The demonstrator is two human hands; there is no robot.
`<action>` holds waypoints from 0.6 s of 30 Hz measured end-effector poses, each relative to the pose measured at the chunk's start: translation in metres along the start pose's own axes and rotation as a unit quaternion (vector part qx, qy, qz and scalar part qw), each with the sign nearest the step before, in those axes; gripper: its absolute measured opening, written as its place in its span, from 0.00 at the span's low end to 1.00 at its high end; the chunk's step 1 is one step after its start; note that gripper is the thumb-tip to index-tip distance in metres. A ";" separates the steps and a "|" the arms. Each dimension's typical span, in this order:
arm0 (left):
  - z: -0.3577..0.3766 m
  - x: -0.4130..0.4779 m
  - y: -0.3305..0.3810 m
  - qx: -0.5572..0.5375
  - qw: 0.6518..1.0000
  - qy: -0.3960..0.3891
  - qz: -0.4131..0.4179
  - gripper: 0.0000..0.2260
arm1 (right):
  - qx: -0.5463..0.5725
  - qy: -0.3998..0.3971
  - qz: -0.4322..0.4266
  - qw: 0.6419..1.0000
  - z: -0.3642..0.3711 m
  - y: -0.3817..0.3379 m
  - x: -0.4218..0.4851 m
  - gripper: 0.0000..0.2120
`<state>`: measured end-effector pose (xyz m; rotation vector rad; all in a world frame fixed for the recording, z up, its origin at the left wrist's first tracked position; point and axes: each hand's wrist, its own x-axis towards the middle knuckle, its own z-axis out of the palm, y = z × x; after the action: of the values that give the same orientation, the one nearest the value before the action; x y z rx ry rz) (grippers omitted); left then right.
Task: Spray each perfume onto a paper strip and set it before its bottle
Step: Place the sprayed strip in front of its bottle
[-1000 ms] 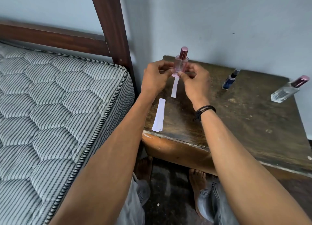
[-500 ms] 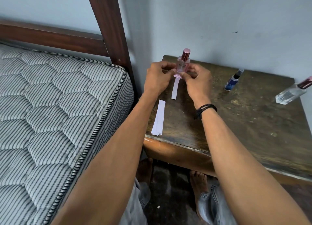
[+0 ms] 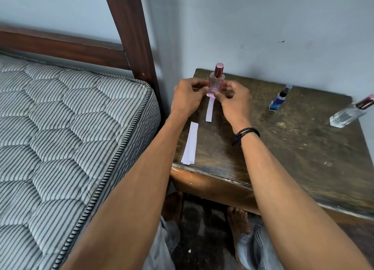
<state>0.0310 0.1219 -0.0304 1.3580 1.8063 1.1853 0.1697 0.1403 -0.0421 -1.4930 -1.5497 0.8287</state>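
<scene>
Little had changed from a second before: the left hand (image 3: 188,96) and right hand (image 3: 232,103) stayed where they were, fingers curled, their tips pinching the lower part of the small pink glass perfume bottle (image 3: 215,83) from either side. The bottle stood near the far left corner of the dark wooden table (image 3: 283,148), pale pink liquid showing through the glass under a shiny rose-coloured cap. A narrow white paper strip (image 3: 210,111) lay just before it as before, its far end reaching the bottle's base between the thumbs. A black cord bracelet (image 3: 245,134) circled the right wrist. Nearer the table's front edge lay a stack of white paper strips (image 3: 190,144). Well to the right stood a blue spray bottle (image 3: 280,98) and a clear glass bottle (image 3: 350,113). A striped quilted mattress (image 3: 70,128) lay to the left.
</scene>
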 end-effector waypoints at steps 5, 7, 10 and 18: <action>-0.002 0.001 -0.001 0.004 1.000 -0.002 -0.006 0.08 | -0.004 -0.018 0.012 1.000 -0.002 0.000 0.001 0.18; -0.005 0.002 -0.001 0.008 1.000 0.000 -0.011 0.08 | 0.003 -0.024 0.029 0.999 -0.003 -0.001 0.002 0.22; -0.011 0.003 -0.003 0.008 1.000 0.008 -0.018 0.08 | 0.007 -0.032 0.061 0.998 -0.008 -0.001 0.004 0.28; -0.039 -0.013 -0.004 0.044 0.999 -0.005 -0.020 0.06 | -0.071 0.001 0.062 0.996 -0.035 -0.003 -0.009 0.10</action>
<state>0.0003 0.0976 -0.0175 1.3683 1.8903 1.0873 0.1988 0.1283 -0.0247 -1.7062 -1.5529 0.8007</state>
